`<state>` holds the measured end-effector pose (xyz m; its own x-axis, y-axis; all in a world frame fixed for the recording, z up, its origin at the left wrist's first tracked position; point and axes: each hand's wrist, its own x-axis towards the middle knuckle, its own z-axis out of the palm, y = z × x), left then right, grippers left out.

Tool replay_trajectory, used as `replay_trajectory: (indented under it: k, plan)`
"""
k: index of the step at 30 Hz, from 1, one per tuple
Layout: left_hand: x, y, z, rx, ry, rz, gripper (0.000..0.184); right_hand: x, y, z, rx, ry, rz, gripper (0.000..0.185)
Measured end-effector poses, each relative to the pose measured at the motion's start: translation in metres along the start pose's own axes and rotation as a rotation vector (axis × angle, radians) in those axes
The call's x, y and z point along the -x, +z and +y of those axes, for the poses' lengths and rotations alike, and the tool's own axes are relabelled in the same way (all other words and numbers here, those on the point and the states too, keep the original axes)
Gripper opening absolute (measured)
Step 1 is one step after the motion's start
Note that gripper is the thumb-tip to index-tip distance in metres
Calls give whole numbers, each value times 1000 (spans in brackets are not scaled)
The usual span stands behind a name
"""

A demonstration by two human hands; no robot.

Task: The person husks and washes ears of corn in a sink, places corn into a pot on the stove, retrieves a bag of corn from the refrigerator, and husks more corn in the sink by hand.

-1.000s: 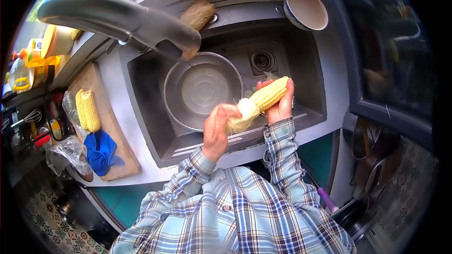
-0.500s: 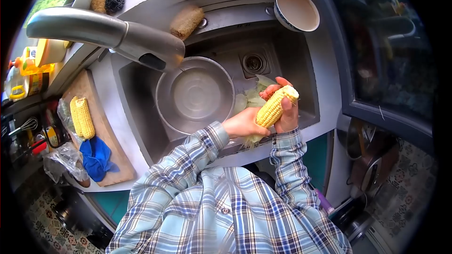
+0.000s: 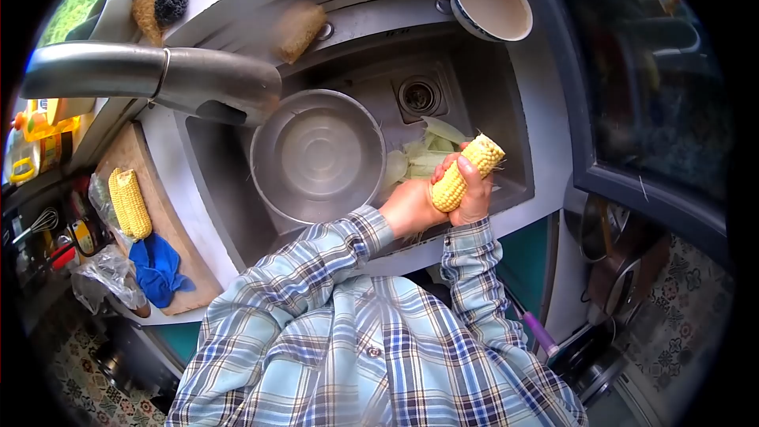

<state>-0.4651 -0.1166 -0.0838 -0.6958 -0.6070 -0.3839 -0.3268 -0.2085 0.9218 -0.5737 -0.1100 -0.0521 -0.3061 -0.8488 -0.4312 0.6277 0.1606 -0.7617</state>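
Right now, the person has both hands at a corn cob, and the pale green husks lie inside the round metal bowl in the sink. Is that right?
Not quite: the husks lie beside the round metal bowl in the sink, not inside it, as the head view shows. The left hand and right hand are indeed at the corn cob.

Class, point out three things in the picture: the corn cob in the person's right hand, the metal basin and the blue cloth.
Corn cob (image 3: 449,189): head view, on kernels near its lower end.
Metal basin (image 3: 319,155): head view, on its bare bottom.
Blue cloth (image 3: 156,270): head view, on its crumpled middle.
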Motion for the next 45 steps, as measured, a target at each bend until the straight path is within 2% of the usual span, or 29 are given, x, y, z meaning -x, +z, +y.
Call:
replay_trajectory:
  k: [2,5,9,10,13,15,17,18,19,21,22,25,26,27,29,31,33,35,37,38,39,40,41,42,43,45]
  plan:
    - [-1,-1,6,-79,30,-11,25,-7,-5,-7,13,86,-58,33]
    - [-4,-3,15,-153,78,-70,21,-12,-5,-22,128,100,-87,28]
    - [-15,-3,24,-57,7,-138,17,-24,-2,-39,402,33,-129,21]
    - [-16,-8,34,-75,0,-151,16,-32,-5,-43,367,163,-157,21]
    - [-22,-1,21,-113,62,-100,14,-48,-6,-48,478,319,-228,21]
    - [-34,-1,9,-199,98,-58,15,-49,-4,-36,490,80,-96,21]
    - [-44,-10,8,-350,72,-27,18,-57,-14,-18,435,-91,136,20]
    - [-49,-5,3,-276,109,26,19,-65,-26,-12,296,-72,178,18]
    - [-53,-1,-1,-207,144,77,21,-67,-29,-15,150,45,214,16]
    - [-55,5,-11,228,-32,-61,24,-64,-33,-15,74,103,212,22]
    - [-55,6,-8,450,-118,-128,26,-62,-29,-15,128,86,199,27]
    - [-52,13,3,102,-227,-111,29,-51,-19,-11,297,102,137,39]
    - [-45,14,2,-200,2,36,27,-50,-20,-7,400,54,146,43]
    - [-45,11,2,-336,18,-37,26,-53,-20,-3,509,11,145,46]
    - [-47,1,-5,-574,12,-184,25,-61,-1,-5,1034,-120,64,56]
    - [-63,7,-27,-544,253,3,22,-66,12,-4,1541,-236,-16,66]
    - [-67,-11,-7,-673,18,-40,20,-87,15,-2,1579,-281,37,65]
    - [-70,-19,-7,-598,11,71,19,-95,22,-1,1551,-190,115,66]
    - [-70,-28,-10,-635,71,32,18,-105,17,10,1473,-211,148,63]
    - [-64,-39,2,-783,115,-75,18,-111,10,12,1534,-324,103,60]
    - [-39,-28,11,-627,375,-248,15,-117,-7,14,1596,-431,63,57]
    - [-3,-10,44,-523,259,-335,13,-128,-33,8,1508,-341,120,56]
    - [16,-3,55,-349,332,-346,12,-143,-66,3,1417,-259,158,55]
    - [12,-5,29,-310,323,-86,12,-166,-104,5,1241,-225,156,54]
    - [3,-3,-4,-259,332,181,12,-144,-88,-11,920,68,35,51]
    - [-19,-8,-27,-314,154,254,27,-99,-59,-27,675,130,-62,46]
